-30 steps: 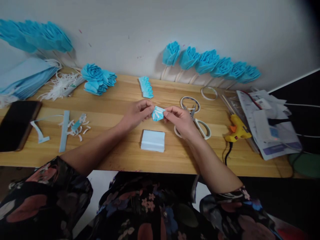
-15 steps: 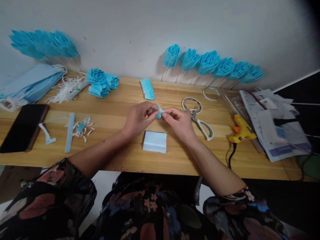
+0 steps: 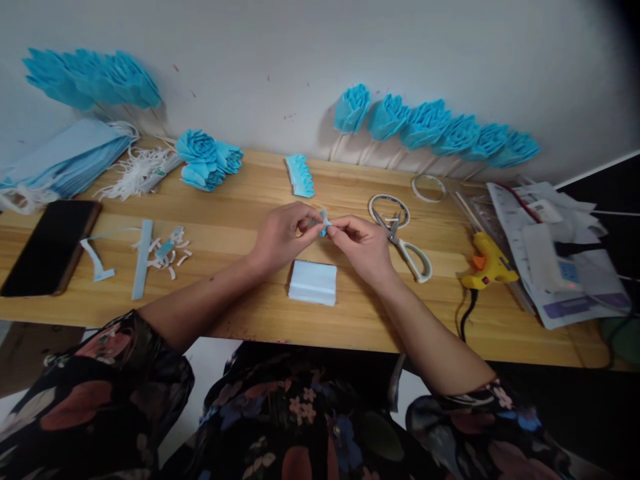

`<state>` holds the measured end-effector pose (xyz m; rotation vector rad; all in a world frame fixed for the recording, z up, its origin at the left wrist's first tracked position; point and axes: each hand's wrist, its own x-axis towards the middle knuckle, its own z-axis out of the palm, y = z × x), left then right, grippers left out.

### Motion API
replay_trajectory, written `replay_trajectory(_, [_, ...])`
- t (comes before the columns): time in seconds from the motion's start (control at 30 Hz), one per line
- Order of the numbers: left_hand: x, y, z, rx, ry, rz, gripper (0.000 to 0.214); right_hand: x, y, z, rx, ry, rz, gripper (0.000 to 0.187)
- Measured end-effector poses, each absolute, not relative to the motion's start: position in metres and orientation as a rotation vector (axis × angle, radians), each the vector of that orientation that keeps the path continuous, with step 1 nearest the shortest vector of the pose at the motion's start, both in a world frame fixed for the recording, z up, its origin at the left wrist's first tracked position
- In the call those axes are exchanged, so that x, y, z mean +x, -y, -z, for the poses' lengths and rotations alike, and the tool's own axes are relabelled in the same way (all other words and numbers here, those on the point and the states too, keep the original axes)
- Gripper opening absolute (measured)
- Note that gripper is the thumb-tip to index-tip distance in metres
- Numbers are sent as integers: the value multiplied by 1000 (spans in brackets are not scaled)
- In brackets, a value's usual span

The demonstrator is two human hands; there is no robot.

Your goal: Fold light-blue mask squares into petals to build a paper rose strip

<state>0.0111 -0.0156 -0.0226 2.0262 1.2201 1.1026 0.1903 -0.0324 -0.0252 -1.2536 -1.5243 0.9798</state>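
Between my hands is a small light-blue fabric petal (image 3: 324, 219), partly hidden by the fingertips. My left hand (image 3: 286, 235) pinches it from the left side, thumb against finger. From the right, my right hand (image 3: 361, 245) pinches its other edge. Just below them on the table lies a stack of pale blue squares (image 3: 313, 283). Beyond the hands rests a row of curled blue petals (image 3: 300, 176). Scissors (image 3: 411, 256) with white handles lie right of my right hand, their blades over a tape roll (image 3: 389, 212).
Blue fabric flowers on sticks (image 3: 425, 125) lean along the wall. More flower heads (image 3: 205, 160), face masks (image 3: 70, 157), a phone (image 3: 50, 247) and scraps (image 3: 170, 252) lie left. A yellow glue gun (image 3: 487, 261) with a cord and a power strip (image 3: 550, 260) are at right.
The petal between my fingertips has changed its angle slightly, both hands still pinching it. The whole view has shifted a little.
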Motion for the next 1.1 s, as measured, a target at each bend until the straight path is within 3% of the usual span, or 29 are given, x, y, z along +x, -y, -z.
replay_trajectory(0.37, [12,17,24,2001,-1181,-1129,7,190,32,27,-1233,1532,-964,14])
replay_trajectory(0.6, [10,8,28,1639,-1106,-1258,9,194,28,28,-1197,1399,-1086,15])
replay_trajectory(0.83, [7,5,23,1508,-977,-1032,23,193,28,26,-1190,1412,-1172,19])
replay_trajectory(1.1, [6,5,23,1487,-991,-1022,22,191,27,20,-1183,1463,-1206,21])
